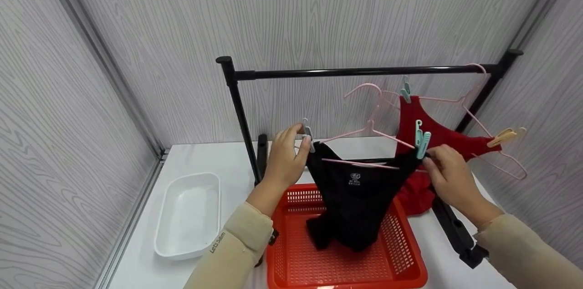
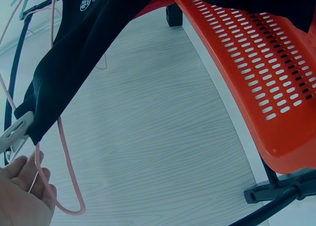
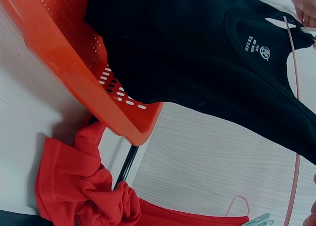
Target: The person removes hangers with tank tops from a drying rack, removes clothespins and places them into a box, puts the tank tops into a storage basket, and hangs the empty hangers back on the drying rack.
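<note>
A black tank top (image 1: pixel 360 193) hangs from a pink hanger (image 1: pixel 348 135), its lower part down in the red basket (image 1: pixel 412 252). My left hand (image 1: pixel 287 157) pinches a grey clothespin (image 1: pixel 309 137) at the left shoulder strap; in the left wrist view this clothespin (image 2: pixel 17 132) sits on the strap above the curled fingers. At the other strap a mint-green clothespin (image 1: pixel 422 145) is clipped, and just below it my right hand (image 1: pixel 451 177) pinches the tank top's strap close to the hanger's end. Only fingertips of that hand show in the right wrist view.
Behind stands a black rack (image 1: pixel 337 72). A red garment (image 1: pixel 435 127) hangs from its bar on another pink hanger (image 1: pixel 478 120), with a mint clothespin (image 1: pixel 405 90) and a yellow clothespin (image 1: pixel 503 136). A white basin (image 1: pixel 218 207) stands left of the basket.
</note>
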The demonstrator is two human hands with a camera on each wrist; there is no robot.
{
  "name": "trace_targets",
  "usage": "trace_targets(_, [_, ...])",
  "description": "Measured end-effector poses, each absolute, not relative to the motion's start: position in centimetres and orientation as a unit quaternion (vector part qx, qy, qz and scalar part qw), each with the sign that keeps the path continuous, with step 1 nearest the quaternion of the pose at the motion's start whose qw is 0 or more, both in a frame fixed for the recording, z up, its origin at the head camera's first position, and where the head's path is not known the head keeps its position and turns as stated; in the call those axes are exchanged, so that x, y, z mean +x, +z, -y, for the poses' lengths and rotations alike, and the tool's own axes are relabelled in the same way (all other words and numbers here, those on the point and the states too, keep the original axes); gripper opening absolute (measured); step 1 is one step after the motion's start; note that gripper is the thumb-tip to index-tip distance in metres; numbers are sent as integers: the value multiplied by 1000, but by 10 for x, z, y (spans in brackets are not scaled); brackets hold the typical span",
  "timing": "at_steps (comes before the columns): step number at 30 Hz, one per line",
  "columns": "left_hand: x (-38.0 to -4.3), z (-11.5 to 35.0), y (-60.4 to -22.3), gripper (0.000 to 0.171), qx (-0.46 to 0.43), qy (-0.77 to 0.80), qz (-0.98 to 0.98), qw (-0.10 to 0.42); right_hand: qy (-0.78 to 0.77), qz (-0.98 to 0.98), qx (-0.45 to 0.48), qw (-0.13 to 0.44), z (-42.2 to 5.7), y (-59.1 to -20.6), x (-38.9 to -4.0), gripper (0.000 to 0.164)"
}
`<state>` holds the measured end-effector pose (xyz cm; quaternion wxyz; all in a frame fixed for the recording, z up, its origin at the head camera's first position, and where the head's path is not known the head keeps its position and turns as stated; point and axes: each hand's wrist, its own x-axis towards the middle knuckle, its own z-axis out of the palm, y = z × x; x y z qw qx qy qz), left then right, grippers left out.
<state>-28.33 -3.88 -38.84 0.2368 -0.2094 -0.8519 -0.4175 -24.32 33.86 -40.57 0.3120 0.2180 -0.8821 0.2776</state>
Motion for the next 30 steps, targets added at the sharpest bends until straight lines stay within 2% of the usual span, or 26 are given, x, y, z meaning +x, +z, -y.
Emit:
trace_targets(10, [-283,39,-390,41,-227,-487,825,174,275,882,218,314,-339,-406,-245,9])
trace_targets(22, [-283,41,-394,35,-227,-543,795,148,274,889,208,301,-336,-411,-246,9])
trace_targets(30, [-282,40,-393,27,-227,-555,786,151,272,893,210,290,-335,-408,-247,9])
